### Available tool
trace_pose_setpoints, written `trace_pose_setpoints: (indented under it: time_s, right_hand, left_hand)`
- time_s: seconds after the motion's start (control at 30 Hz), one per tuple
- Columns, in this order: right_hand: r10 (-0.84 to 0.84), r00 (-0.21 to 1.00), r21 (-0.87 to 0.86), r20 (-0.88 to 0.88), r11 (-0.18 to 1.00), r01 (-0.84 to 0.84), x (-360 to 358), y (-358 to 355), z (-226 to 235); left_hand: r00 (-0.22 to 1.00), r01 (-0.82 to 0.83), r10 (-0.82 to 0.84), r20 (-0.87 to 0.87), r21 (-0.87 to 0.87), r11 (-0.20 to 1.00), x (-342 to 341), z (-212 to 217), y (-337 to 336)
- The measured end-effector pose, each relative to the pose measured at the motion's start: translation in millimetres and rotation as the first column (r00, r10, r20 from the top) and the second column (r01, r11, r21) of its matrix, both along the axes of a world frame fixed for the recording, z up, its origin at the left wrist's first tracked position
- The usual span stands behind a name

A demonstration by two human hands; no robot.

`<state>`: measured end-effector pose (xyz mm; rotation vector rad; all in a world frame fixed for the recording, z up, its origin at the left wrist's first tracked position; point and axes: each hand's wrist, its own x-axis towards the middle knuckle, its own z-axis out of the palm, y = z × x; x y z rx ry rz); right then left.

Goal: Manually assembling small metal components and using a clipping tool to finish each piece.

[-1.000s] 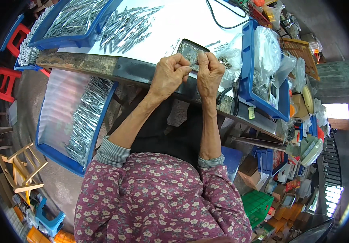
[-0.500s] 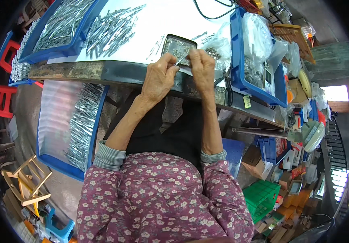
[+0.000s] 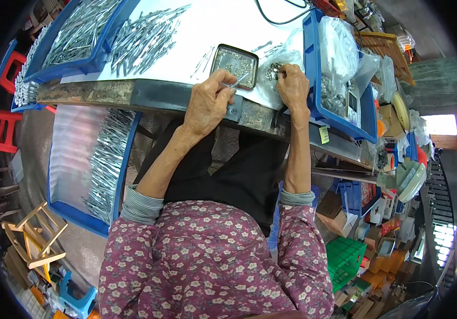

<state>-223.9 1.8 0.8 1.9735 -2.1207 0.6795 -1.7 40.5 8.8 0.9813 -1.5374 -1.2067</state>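
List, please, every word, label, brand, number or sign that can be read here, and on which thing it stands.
None can be read with certainty.
Yellow tag near the right-hand blue tray: any print is too small.
Red packet among the things at far right: any print is too blurred.

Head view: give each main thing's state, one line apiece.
Left hand: pinched on a thin strip
Thin strip: aslant, far end over the dark tray
Dark tray: open, tiny pieces inside
Right hand: fingers bent at small metal parts; grip unclear
Small metal parts: heaped on clear plastic
Upper-left blue bin: open, holding many metal strips
Loose strips: piled on white tabletop
Right blue bin: open, clear bags inside
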Motion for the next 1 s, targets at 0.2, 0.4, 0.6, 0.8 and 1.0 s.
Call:
trace_pose_setpoints:
  time_s: [0.2,0.4,0.6,0.8,1.0]
  right_hand:
    - [0.004,0.996,0.062,-0.085,0.998,0.002,5.7,-5.4,1.3]
    - [0.048,0.995,0.048,-0.087,0.998,-0.044,7.8,-5.5,0.6]
    - [0.084,0.991,0.01,-0.103,0.996,-0.083,6.3,-6.5,-2.2]
    - [0.033,0.998,-0.183,0.058,0.983,-0.022,3.4,-5.4,-4.7]
    - [0.208,0.649,-0.201,0.732,0.976,-0.086,28.7,12.4,15.6]
  left_hand:
    - [0.996,-0.016,0.019,-0.083,0.041,0.999,3.2,2.2,-0.7]
    - [0.982,0.004,0.027,-0.186,0.165,0.986,10.8,6.8,-1.4]
    - [0.911,0.089,0.018,-0.411,0.241,0.966,16.5,1.0,-5.5]
    - [0.862,0.127,0.048,-0.505,0.307,0.943,16.1,1.0,-6.6]
    - [0.857,0.125,0.043,-0.514,0.288,0.949,16.6,-1.9,-7.7]
